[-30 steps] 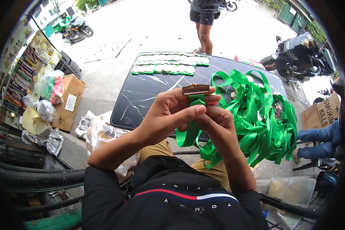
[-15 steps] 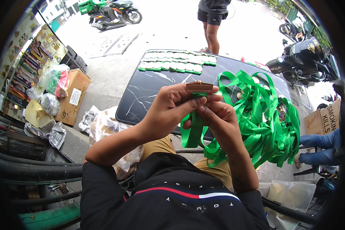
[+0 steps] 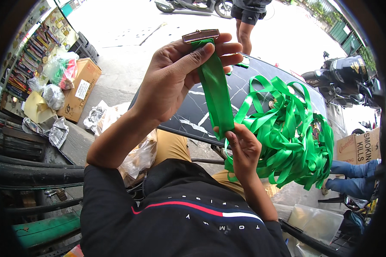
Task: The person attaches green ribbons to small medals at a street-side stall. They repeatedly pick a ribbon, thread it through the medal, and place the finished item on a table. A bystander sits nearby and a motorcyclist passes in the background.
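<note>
My left hand (image 3: 161, 79) is raised over the table, fingers and thumb closed on a copper-coloured medal (image 3: 201, 35) at the top end of its green ribbon. The medal is tilted, so its face is hard to see. From it the flat green ribbon (image 3: 216, 85) runs down toward me. Lower down, my right hand (image 3: 245, 147) pinches the ribbon between thumb and fingers, holding it drawn out. Just beyond that hand, a large tangled heap of green ribbons (image 3: 287, 128) with medals among them hangs over the table's right side.
The black marble-patterned table (image 3: 257, 79) stands before me. Medals with folded green ribbons (image 3: 243, 63) lie at its far side, mostly hidden by my left hand. A person (image 3: 246, 21) stands beyond. To the left are a cardboard box (image 3: 83, 90) and plastic bags (image 3: 62, 70); a motorcycle (image 3: 349, 79) is at right.
My left hand has lifted the medal up and away to the left. My right hand has slid down the ribbon toward me, and the ribbon is now drawn out between both hands.
</note>
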Tool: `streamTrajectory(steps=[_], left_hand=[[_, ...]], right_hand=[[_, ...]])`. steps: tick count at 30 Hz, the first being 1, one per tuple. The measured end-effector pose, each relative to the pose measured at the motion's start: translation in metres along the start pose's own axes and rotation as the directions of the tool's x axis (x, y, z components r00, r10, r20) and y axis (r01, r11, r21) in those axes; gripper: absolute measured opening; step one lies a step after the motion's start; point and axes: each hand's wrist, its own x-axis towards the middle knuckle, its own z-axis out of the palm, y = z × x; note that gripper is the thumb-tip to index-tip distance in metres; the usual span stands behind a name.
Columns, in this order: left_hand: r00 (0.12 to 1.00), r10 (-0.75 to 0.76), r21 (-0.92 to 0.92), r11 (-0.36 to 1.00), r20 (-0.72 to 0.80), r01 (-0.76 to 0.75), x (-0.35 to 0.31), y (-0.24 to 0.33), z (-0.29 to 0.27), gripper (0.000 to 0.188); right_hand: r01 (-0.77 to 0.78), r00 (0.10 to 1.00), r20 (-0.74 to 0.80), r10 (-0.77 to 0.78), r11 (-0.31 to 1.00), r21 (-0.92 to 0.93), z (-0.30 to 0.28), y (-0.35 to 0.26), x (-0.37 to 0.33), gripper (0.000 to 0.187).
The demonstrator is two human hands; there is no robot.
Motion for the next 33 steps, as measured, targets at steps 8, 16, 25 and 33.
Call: streamTrajectory(steps=[8, 16, 25, 33], left_hand=[[0.998, -0.029, -0.039, 0.999, 0.059, 0.032, 0.009, -0.004, -0.005, 0.040], [0.958, -0.288, -0.254, 0.926, -0.003, 0.278, 0.036, -0.032, -0.024, 0.039], [0.640, -0.659, -0.258, 0.589, 0.394, 0.766, 0.006, -0.096, 0.017, 0.034], [0.578, -0.685, -0.315, 0.484, 0.445, 0.816, 0.005, -0.090, 0.037, 0.033]], right_hand=[[0.072, 0.994, 0.084, -0.068, 0.997, -0.036, -0.006, -0.018, 0.003, 0.013], [0.321, 0.947, 0.174, -0.270, 0.822, -0.470, -0.014, -0.072, 0.004, 0.022], [0.734, 0.636, 0.610, -0.472, 0.125, -0.668, -0.028, -0.132, -0.002, 0.039], [0.792, 0.603, 0.667, -0.437, 0.223, -0.569, -0.028, -0.120, -0.027, 0.026]])
